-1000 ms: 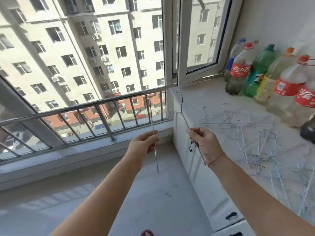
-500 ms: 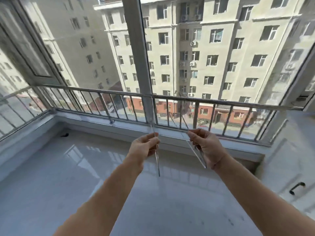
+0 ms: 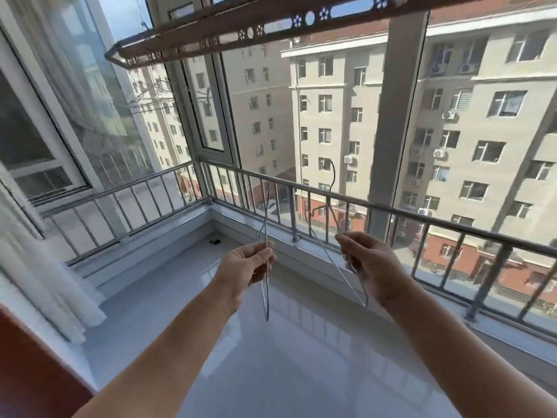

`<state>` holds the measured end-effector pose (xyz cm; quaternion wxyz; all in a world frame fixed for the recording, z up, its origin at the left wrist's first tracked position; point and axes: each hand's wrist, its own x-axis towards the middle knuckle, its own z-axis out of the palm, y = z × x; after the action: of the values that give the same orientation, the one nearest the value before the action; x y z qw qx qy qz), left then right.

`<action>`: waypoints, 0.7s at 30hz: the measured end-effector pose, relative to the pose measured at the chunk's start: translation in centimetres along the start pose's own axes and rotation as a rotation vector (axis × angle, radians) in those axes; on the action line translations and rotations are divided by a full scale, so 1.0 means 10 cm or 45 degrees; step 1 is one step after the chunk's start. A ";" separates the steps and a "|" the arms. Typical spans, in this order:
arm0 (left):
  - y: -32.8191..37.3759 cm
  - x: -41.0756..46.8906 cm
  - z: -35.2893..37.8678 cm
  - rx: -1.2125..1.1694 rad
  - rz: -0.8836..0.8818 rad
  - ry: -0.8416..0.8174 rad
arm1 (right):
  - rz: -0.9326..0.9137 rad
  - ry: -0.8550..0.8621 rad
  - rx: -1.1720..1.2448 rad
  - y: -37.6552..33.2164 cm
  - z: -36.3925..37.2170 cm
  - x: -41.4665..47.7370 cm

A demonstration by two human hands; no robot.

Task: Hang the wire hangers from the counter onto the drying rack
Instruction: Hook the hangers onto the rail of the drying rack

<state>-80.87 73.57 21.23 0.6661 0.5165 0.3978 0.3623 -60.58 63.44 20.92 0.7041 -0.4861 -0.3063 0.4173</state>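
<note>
My left hand (image 3: 250, 268) pinches a thin silver wire hanger (image 3: 266, 218) seen edge-on, its lower end hanging below my fingers. A second wire hanger (image 3: 331, 188) is gripped in my right hand (image 3: 369, 265), its hook pointing up in front of the railing. The brown drying rack (image 3: 229, 33), a bar with punched flower holes, runs overhead across the top of the view, well above both hands. A few wire hangers (image 3: 156, 99) hang from its far left part near the window. The counter is out of view.
A metal railing (image 3: 391, 209) lines the balcony windows ahead and to the left. A white curtain (image 3: 39, 267) hangs at the left. The glossy white floor (image 3: 286, 342) lies below my arms. A red-brown panel (image 3: 30, 372) fills the bottom left corner.
My view has swung left from the counter and bottles, then tilted up, bringing the drying rack into sight. Both hands keep the same hold on the two hangers, now raised a little higher.
</note>
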 end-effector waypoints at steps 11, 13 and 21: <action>0.77 1.22 -0.95 -0.056 0.160 0.138 | -0.135 -0.228 -0.099 0.08 1.30 1.51; 0.95 1.51 -1.07 -0.053 0.190 0.143 | -0.165 -0.261 -0.096 0.06 1.51 1.87; 1.75 2.71 -1.61 -0.031 0.269 0.210 | -0.310 -0.348 -0.100 -0.09 2.34 3.27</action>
<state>-85.30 107.84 31.66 0.5954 0.5158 0.3901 0.4768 -64.76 102.27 30.56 0.6818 -0.4113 -0.4715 0.3789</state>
